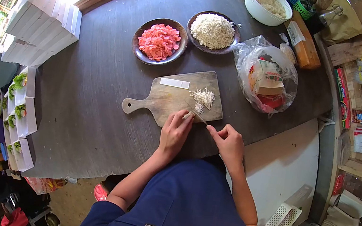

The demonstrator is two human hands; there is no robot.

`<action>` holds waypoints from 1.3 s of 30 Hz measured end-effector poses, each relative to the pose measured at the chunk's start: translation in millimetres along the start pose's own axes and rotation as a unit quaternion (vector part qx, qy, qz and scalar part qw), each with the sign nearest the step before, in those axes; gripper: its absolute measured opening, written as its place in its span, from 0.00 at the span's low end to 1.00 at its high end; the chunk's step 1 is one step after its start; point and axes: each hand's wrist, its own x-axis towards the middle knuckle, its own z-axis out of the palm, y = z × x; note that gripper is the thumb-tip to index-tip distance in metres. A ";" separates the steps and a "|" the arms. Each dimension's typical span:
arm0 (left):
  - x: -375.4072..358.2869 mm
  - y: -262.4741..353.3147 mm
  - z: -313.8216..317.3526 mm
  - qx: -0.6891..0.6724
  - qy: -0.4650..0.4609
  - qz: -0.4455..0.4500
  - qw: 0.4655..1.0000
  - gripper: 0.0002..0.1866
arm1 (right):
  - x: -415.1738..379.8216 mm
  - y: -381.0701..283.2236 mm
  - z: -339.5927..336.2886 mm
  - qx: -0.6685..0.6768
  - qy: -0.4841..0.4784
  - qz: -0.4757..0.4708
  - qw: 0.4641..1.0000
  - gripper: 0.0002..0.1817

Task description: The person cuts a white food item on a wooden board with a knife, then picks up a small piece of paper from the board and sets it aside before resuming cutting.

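1. Steadying a small pale piece [188, 115], the left hand [173, 135] is narrow, fingers bunched and pointing away from the body; just beside it, the right hand [229, 142] pinches a thin knife [199, 115].
2. One cutting board [164, 98] extends just beyond the left hand, bearing one white strip [174, 83] and one shredded heap [202, 98]; two dark bowls [181, 51] sit farther beyond the hands, one with pink slices [158, 42], one with pale shreds [212, 30]; one plastic bag [287, 78] sits ahead-right of the right hand.
3. The left hand hides most of the pale piece, the right covers the knife's handle, and the bag's contents are hard to make out.
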 end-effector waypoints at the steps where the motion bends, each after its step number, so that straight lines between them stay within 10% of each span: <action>1: -0.2 -1.1 -0.9 0.009 -0.007 0.006 1.000 0.14 | -1.5 0.3 0.1 -0.008 -0.006 0.001 1.000 0.32; 39: 9.7 -4.4 -7.5 0.018 -0.038 0.049 0.998 0.14 | 12.4 -4.0 -5.5 -0.004 0.005 -0.016 1.000 0.31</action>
